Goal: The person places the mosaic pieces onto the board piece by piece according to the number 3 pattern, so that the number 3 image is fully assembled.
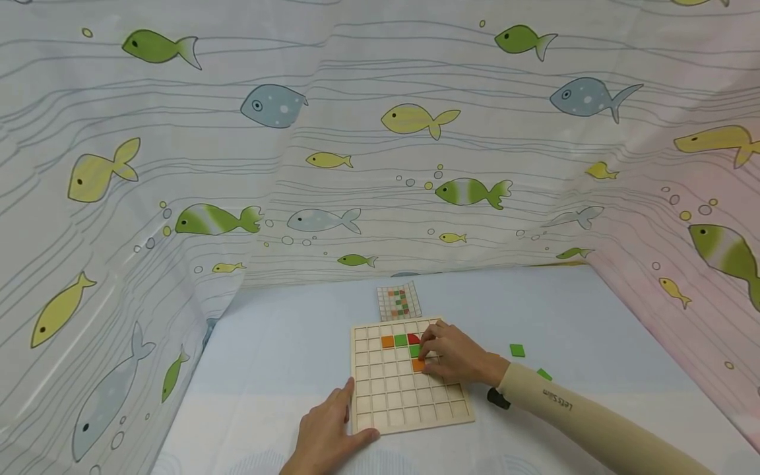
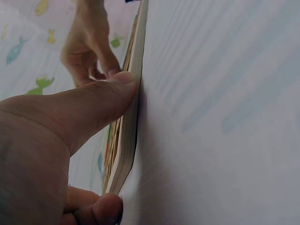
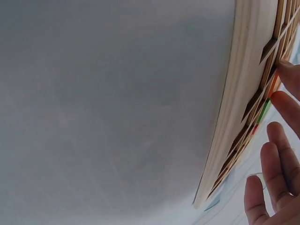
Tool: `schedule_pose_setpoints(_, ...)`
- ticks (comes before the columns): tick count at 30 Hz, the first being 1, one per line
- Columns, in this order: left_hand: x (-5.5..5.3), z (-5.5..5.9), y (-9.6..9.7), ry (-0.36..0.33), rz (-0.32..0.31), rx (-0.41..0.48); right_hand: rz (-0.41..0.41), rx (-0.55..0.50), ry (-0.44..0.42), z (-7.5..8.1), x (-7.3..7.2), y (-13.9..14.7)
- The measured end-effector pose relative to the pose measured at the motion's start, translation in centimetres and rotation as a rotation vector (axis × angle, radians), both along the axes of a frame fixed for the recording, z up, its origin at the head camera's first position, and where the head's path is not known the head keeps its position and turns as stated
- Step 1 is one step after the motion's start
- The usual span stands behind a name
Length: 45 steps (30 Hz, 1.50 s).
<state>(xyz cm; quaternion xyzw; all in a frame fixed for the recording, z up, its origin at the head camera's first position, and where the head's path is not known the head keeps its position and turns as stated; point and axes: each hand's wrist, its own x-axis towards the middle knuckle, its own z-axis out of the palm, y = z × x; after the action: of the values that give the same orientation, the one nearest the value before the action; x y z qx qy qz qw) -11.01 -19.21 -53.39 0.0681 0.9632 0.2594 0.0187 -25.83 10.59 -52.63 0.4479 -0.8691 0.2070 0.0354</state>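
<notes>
A square wooden grid board (image 1: 386, 402) lies on the table. My left hand (image 1: 323, 429) grips its near left corner, thumb on the front edge and fingers along the left side. Over the board's right half is my right hand (image 1: 454, 353). Its thumb and index finger pinch an orange tile (image 1: 417, 365) at the grid; in the right wrist view the other fingers (image 3: 276, 173) are held off the board. Above that tile sits a green tile (image 1: 414, 351), then a red piece (image 1: 412, 338) partly hidden by fingers. Another green tile (image 1: 401, 340) and orange tile (image 1: 388, 342) continue leftward.
A small card (image 1: 398, 301) printed with a coloured grid pattern lies behind the board. To the right are a loose green tile (image 1: 517, 350) and another green piece (image 1: 544, 375) partly behind the sleeve. A fish-patterned curtain (image 1: 368, 185) encloses the table.
</notes>
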Motion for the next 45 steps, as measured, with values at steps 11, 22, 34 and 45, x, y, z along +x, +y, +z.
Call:
schedule_pose_setpoints(11, 0.1, 0.0, 0.1, 0.02, 0.011, -0.022, -0.086, 0.033, -0.053, 1.5, -0.8, 1.7)
schedule_pose_setpoints(22, -0.1, 0.0, 0.2, 0.025, 0.012, -0.037, -0.21, 0.086, -0.02, 3.7, -2.4, 6.8)
schedule_pose_setpoints(34, 0.0, -0.2, 0.1, 0.013, 0.009, -0.006, -0.306, 0.141, 0.0, 4.4, -3.5, 11.9)
schedule_pose_setpoints(45, 0.0, -0.2, 0.1, 0.001, 0.008, -0.021, -0.328, 0.167, 0.004, 4.3, -2.7, 14.9)
